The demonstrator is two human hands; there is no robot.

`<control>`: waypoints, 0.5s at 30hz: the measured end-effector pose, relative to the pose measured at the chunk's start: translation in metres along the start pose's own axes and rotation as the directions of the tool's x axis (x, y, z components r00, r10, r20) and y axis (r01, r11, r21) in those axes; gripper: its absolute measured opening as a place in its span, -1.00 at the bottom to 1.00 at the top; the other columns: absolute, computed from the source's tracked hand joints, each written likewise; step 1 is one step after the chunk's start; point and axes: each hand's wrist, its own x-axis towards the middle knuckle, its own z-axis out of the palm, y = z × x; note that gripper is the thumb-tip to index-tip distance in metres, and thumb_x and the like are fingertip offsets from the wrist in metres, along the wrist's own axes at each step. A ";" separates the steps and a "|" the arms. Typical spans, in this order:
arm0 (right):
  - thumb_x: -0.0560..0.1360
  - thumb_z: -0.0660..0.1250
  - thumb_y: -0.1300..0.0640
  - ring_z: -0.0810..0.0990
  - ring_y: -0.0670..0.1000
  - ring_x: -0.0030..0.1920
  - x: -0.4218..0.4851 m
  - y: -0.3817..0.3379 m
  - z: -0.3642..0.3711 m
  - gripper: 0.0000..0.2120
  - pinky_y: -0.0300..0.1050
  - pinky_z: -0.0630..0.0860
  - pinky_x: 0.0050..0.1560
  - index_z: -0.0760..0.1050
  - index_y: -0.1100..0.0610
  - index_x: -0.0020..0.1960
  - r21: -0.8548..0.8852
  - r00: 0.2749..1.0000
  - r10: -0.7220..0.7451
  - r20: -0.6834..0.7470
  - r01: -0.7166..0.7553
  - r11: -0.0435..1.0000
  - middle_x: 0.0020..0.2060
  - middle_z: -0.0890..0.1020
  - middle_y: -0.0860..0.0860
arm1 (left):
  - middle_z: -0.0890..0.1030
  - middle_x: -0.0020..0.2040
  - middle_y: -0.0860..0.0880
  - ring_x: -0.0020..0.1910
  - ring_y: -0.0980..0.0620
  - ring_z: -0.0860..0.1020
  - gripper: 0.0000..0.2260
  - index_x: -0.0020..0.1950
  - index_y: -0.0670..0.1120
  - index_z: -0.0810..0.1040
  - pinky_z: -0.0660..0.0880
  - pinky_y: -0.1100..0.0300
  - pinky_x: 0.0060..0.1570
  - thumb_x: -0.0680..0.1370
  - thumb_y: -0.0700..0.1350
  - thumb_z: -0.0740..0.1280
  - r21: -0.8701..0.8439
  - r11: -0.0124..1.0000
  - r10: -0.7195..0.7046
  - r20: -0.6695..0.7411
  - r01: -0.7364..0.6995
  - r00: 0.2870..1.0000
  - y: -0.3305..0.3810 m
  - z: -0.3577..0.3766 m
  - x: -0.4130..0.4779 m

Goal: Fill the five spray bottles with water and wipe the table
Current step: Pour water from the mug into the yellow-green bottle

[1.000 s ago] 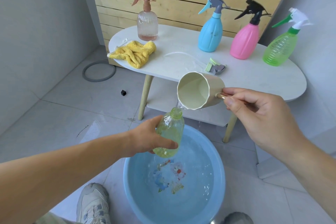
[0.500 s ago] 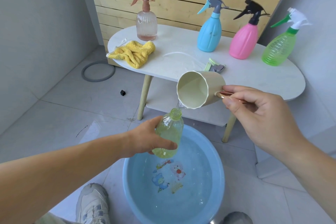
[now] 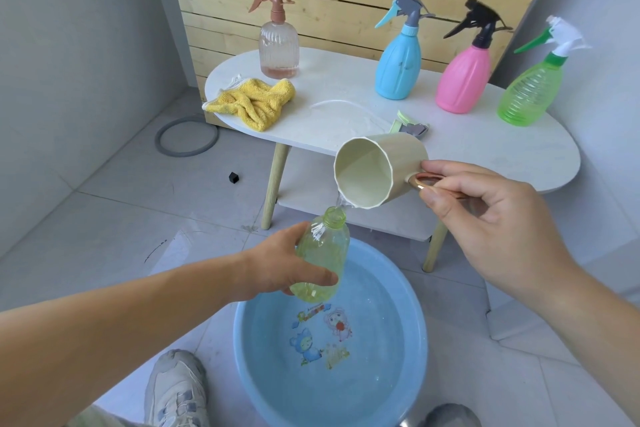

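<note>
The left hand [image 3: 287, 267] is wrapped round the body of the uncapped green bottle [image 3: 327, 250], holding it tilted over the blue basin [image 3: 414, 340]. The right hand [image 3: 491, 218], up and to the side of it, pinches the copper handle of the cream cup [image 3: 377, 170]. The cup is tipped almost on its side, with its lip just above the bottle's mouth. Over the last second the hands have barely shifted. The cup has rolled slightly further, showing more of its handle, and a thin stream of water [image 3: 343, 203] still runs from lip to neck. The basin water below the left hand, rippled a second ago, now lies calm enough for the cartoon print to read clearly, which suggests little is missing the neck. The cup's inside shows almost no water, so this pour is probably near its end; how full the bottle is cannot be told. Beyond the right hand, on the tabletop [image 3: 467, 149], lies a loose trigger sprayer [image 3: 410, 126], likely this bottle's. Behind it stand the peach bottle [image 3: 278, 48], blue bottle [image 3: 398, 66], pink bottle [image 3: 462, 80] and capped green bottle [image 3: 526, 90]. The yellow cloth [image 3: 256, 102] lies beyond the left hand, so capping and wiping remain.
</note>
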 end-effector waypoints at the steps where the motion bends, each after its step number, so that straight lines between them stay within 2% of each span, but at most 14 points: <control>1: 0.50 0.39 0.12 0.56 -0.27 0.19 0.000 0.000 0.000 -0.89 -0.41 0.43 0.18 0.66 -0.04 -0.14 -0.002 1.000 -0.006 -0.001 0.006 1.000 0.12 0.65 -0.12 | 0.65 0.13 -0.03 0.08 -0.08 0.69 -0.27 0.34 0.24 0.46 0.64 -0.22 0.06 0.21 0.02 0.63 0.000 1.000 -0.001 0.001 0.001 1.000 0.000 0.000 0.000; 5: 0.51 0.38 0.13 0.56 -0.26 0.20 0.000 0.000 0.000 -0.88 -0.41 0.42 0.18 0.66 -0.03 -0.15 -0.018 1.000 -0.028 0.000 0.028 0.999 0.11 0.65 -0.13 | 0.65 0.13 -0.03 0.08 -0.09 0.69 -0.27 0.33 0.23 0.47 0.64 -0.23 0.07 0.20 0.03 0.63 -0.002 1.000 -0.001 0.006 0.001 1.000 0.000 0.000 0.000; 10: 0.51 0.39 0.07 0.57 -0.23 0.21 0.000 0.001 0.000 -0.90 -0.29 0.45 0.23 0.64 -0.07 -0.16 -0.037 0.998 -0.066 -0.011 0.066 0.997 0.13 0.64 -0.14 | 0.66 0.12 -0.03 0.08 -0.09 0.69 -0.27 0.32 0.21 0.48 0.64 -0.23 0.07 0.18 0.04 0.63 -0.010 1.000 -0.003 0.011 0.003 1.000 -0.001 -0.001 0.000; 15: 0.50 0.38 0.03 0.56 -0.22 0.23 0.000 0.003 0.001 -0.89 -0.20 0.45 0.26 0.65 -0.01 -0.17 -0.058 0.996 -0.092 -0.002 0.092 0.994 0.14 0.64 -0.14 | 0.65 0.13 -0.02 0.07 -0.06 0.69 -0.27 0.34 0.20 0.47 0.66 -0.18 0.05 0.21 0.02 0.63 -0.006 1.000 -0.001 0.011 0.001 1.000 -0.002 -0.001 0.001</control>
